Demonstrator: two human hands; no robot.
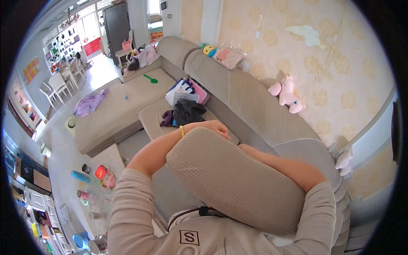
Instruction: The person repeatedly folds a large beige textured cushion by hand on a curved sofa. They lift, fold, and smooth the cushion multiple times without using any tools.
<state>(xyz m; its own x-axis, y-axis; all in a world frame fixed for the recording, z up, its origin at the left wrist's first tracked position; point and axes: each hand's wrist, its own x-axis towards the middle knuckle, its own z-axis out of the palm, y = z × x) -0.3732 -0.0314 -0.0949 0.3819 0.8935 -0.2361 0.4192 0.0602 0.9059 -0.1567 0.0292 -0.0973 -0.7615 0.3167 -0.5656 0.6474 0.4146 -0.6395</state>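
A large beige sofa cushion [238, 182] with a waffle-textured cover stands on edge in front of my chest, between my two arms. My left hand [214, 127], a yellow band at its wrist, is closed at the cushion's far upper edge. My right forearm [289, 165] runs along the cushion's other side, and the hand itself is hidden behind it. Just beyond my left hand, a dark grey cloth [188, 111] lies on a sofa seat cushion [148, 121], beside a purple cloth [166, 119] and some bags or folders [180, 91].
The beige corner sofa's backrest [250, 91] bears a pink plush toy [289, 95] and a clear pouch [229, 56]. On the chaise [114, 106] lie a green spoon-shaped thing [151, 79] and a lilac cloth [90, 103]. At left, a low table [112, 159] holds cups and a blue bottle [80, 176].
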